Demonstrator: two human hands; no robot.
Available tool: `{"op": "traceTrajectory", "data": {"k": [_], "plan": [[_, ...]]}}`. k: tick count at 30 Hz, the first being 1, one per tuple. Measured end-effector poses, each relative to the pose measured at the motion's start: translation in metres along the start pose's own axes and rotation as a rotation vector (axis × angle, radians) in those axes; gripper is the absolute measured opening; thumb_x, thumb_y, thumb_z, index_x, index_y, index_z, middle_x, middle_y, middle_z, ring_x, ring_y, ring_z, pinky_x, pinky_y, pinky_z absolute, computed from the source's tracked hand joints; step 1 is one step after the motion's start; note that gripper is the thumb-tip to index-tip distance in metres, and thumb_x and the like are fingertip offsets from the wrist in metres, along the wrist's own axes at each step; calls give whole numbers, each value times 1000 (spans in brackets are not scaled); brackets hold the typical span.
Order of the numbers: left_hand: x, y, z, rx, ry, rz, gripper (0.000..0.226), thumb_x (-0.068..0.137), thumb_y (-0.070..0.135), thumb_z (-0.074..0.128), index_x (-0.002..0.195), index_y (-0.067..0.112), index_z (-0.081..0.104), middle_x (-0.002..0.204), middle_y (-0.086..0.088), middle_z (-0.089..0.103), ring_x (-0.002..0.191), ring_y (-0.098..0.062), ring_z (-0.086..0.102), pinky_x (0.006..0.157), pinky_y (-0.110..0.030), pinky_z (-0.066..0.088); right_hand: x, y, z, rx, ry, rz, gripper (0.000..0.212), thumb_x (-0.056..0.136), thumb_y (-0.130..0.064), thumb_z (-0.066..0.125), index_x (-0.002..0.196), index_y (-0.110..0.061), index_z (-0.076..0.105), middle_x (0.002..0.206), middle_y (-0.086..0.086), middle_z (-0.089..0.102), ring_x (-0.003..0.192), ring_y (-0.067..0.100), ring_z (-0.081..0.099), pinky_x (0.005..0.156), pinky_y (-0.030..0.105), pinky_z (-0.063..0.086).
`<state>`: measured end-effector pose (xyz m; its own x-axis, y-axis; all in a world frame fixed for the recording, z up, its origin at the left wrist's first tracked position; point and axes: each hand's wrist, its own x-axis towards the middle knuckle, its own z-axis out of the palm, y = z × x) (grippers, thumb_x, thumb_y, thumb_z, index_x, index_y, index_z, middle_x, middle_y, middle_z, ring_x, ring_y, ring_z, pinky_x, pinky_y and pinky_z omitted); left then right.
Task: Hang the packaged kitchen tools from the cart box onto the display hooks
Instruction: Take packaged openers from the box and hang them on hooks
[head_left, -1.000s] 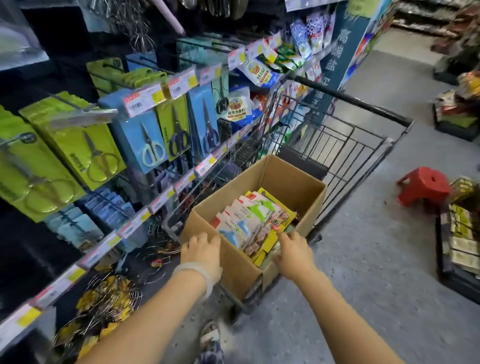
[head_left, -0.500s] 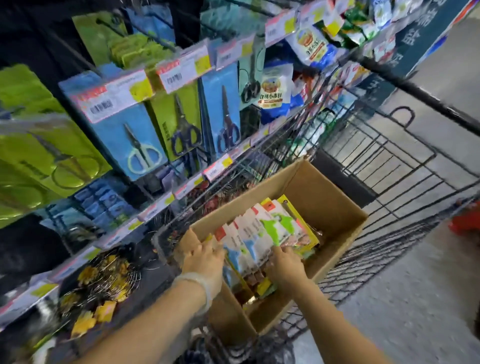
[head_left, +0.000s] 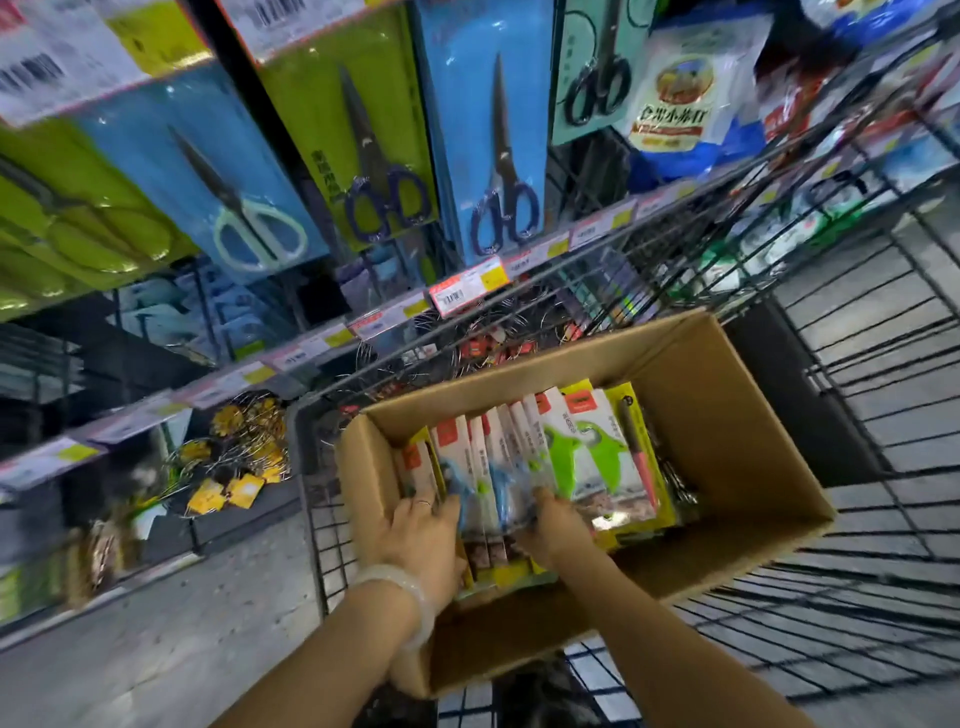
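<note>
Centre right of the frame: I see the open cardboard box (head_left: 727, 415) seated in the wire cart (head_left: 857, 519), its left wall close to the cart's left rim, bare box floor toward the lower right. Inside, the packaged kitchen tools (head_left: 519, 457) stand in a leaning row against the left wall; I count about eight card tops, two front packs showing green tools, and cannot tell the exact total. My left hand (head_left: 421, 535), with a pale bracelet (head_left: 400, 587) at the wrist, has its fingers curled round the leftmost packs. My right hand (head_left: 553, 525) grips the lower edge of the middle packs. Upper frame: four carded scissors (head_left: 384, 156) hang on the display. Lower left: open floor (head_left: 156, 649).
</note>
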<state>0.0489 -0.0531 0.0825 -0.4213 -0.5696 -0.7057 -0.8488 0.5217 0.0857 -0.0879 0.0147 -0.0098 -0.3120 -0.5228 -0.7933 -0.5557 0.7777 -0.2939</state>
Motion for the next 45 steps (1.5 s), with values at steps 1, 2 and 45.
{"op": "traceTrajectory", "data": {"k": [1,2,45], "plan": [[0,1,3,-20,4,-15,68,91,36,55,148,25,18,153,-5,18,138,-25,23,115,-39,23,5,0,3,5,8,3,55,91,-24,57,138,-15,32,134,13,44,116,29,51,94,36,44],[0,1,5,-42,8,-28,68,91,37,54,148,26,18,153,-4,19,138,-24,24,115,-39,23,9,0,6,13,20,12,53,91,-21,55,138,-14,32,134,13,43,115,30,51,94,36,44],[-61,27,-38,-1547,780,-93,52,69,-8,76,106,15,47,86,-1,54,73,-2,61,51,-6,46,-101,-54,-82,1020,185,-413,13,97,-14,49,95,-7,60,82,7,63,76,21,58,65,33,48]]}}
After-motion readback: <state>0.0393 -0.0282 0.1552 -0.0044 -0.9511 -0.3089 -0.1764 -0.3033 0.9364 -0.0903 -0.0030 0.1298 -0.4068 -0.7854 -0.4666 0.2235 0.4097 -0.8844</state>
